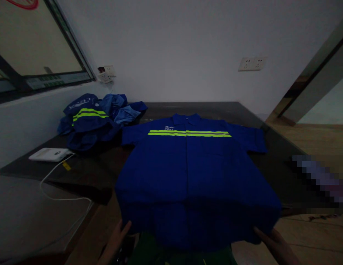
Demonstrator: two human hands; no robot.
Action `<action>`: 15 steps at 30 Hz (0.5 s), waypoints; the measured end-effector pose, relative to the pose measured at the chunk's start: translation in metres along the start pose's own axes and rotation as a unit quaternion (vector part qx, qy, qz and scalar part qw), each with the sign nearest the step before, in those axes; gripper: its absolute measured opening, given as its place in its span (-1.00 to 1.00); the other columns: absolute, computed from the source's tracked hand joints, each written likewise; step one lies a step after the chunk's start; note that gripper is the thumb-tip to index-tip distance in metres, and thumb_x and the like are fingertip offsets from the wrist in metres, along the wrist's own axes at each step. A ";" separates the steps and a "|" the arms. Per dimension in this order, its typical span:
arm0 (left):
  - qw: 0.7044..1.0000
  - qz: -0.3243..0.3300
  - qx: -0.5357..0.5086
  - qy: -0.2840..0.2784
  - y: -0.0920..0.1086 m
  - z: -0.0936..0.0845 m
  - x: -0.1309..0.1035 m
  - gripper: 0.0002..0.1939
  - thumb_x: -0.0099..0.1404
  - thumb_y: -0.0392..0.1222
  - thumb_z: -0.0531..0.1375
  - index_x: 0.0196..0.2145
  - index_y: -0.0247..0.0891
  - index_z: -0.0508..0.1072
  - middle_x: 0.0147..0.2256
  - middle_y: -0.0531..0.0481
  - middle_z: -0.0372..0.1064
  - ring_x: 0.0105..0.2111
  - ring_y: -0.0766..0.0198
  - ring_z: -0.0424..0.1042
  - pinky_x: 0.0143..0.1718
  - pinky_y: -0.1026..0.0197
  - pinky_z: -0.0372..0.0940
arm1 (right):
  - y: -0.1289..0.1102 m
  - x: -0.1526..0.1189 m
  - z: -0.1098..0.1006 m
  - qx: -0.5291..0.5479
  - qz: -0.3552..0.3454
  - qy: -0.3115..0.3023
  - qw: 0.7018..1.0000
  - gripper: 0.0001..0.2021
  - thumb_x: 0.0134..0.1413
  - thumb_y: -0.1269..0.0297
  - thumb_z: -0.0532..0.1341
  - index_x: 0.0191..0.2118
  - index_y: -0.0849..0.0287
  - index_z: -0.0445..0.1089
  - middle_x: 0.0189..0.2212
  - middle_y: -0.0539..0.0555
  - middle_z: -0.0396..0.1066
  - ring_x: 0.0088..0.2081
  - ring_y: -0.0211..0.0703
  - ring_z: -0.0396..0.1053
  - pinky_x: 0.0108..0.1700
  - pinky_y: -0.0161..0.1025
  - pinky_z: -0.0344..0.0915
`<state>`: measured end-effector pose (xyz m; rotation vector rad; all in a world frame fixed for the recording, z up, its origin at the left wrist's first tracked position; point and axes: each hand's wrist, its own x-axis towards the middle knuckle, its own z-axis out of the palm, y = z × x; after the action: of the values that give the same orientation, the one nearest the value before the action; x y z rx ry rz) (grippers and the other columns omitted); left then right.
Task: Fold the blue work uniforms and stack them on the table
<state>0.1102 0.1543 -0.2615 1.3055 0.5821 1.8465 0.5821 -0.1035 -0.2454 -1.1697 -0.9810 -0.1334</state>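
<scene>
A blue short-sleeved shirt (165, 165) with a yellow-green striped band across the chest lies spread face up on a dark table (273, 165), its collar toward the wall. The lower part hangs over the near edge. My left hand (118, 235) pinches the shirt's bottom left corner, thumb on top of the cloth. At the bottom right corner, my right hand (273, 243) grips the hem, its other fingers partly hidden behind the cloth.
A heap of crumpled blue clothes (96, 121) sits at the table's back left. A white device (49, 154) with a white cable (66, 199) lies near the left edge. At the right edge is a blurred-out object (320, 178). Wall sockets (252, 63) are behind.
</scene>
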 end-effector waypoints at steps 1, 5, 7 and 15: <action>1.000 0.002 -0.004 -0.018 -0.003 0.001 0.000 -0.66 -0.02 -0.10 0.34 -0.26 -0.28 0.48 -0.12 -0.20 0.51 0.04 -0.09 0.40 0.13 -0.02 0.25 | 0.000 -0.002 0.004 0.011 0.009 -0.015 1.000 -0.48 -0.39 -0.09 0.25 -0.29 0.19 0.50 -0.18 0.23 0.54 -0.01 0.29 0.41 0.05 0.03 0.36; 0.999 0.025 -0.034 -0.021 -0.001 0.001 0.000 -0.60 0.08 -0.07 0.29 -0.13 -0.29 0.45 -0.05 -0.16 0.48 0.00 -0.02 0.44 0.10 0.01 0.28 | -0.001 -0.010 0.012 0.055 0.013 -0.035 0.998 -0.48 -0.36 -0.04 0.28 -0.25 0.25 0.50 -0.16 0.25 0.53 -0.02 0.28 0.42 0.07 0.00 0.34; 0.999 0.024 -0.041 -0.025 0.002 0.000 -0.001 -0.62 0.13 -0.05 0.25 -0.12 -0.27 0.45 -0.06 -0.12 0.49 -0.01 0.00 0.45 0.08 0.02 0.30 | -0.003 -0.013 0.013 0.054 0.013 -0.020 0.998 -0.49 -0.32 -0.03 0.27 -0.25 0.27 0.49 -0.18 0.26 0.53 -0.03 0.28 0.42 0.08 0.01 0.33; 0.998 0.054 -0.030 0.012 0.014 0.000 -0.014 -0.72 0.13 0.05 0.21 -0.33 -0.20 0.48 -0.34 -0.05 0.57 -0.16 -0.05 0.52 -0.06 -0.02 0.39 | -0.016 -0.022 0.011 0.019 0.004 -0.008 1.000 -0.58 -0.30 -0.04 0.26 -0.35 0.19 0.52 -0.29 0.19 0.57 -0.11 0.29 0.47 0.00 0.04 0.38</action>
<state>0.1072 0.1348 -0.2590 1.2978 0.4727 1.9553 0.5530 -0.1099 -0.2491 -1.1414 -0.9877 -0.0988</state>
